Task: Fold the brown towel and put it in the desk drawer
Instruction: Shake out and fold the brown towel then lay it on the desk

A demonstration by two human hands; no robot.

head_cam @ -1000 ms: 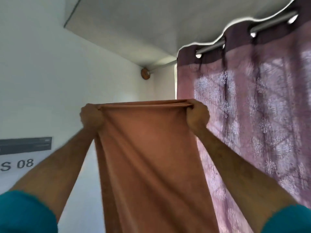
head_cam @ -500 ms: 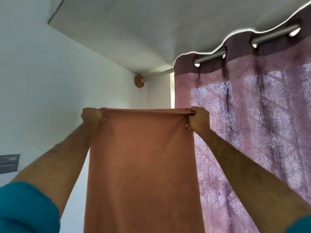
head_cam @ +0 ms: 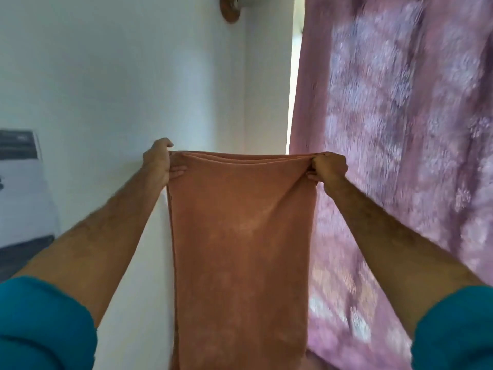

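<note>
brown towel [head_cam: 240, 249] has come lower than a second ago, layered edge pinched by my left hand [head_cam: 157, 164] and right hand [head_cam: 329, 166]; next fold seems close.

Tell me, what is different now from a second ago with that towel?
The view has tipped downward: the ceiling and curtain rod have gone out of sight, and the left hand and right hand with the brown towel sit lower in the picture. Unchanged: both hands pinch the top corners, the towel hanging doubled before the pink curtain.
</note>
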